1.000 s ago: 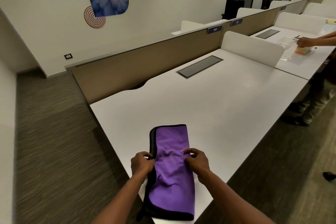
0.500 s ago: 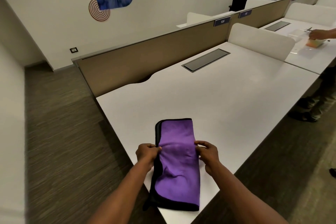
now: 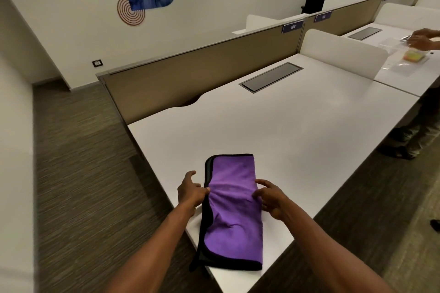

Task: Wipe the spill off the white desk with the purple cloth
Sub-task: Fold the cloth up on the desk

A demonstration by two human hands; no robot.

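A purple cloth [image 3: 234, 211] with a black border lies folded lengthwise at the near corner of the white desk [image 3: 273, 131], its near end hanging slightly over the edge. My left hand [image 3: 191, 191] pinches the cloth's left edge at mid-length. My right hand [image 3: 270, 195] grips the right edge opposite, and the fabric bunches between them. No spill is visible on the desk surface.
A tan partition [image 3: 204, 71] runs along the desk's far side, with a dark cable hatch [image 3: 271, 77] set into the top. A white divider [image 3: 342, 51] separates the neighbouring desk, where another person's hands [image 3: 421, 39] handle items. Carpeted floor lies to the left.
The view has shifted slightly down and left. Both hands stay pinched on the cloth's edges, gathering the middle a little more; my left fingers have spread somewhat.
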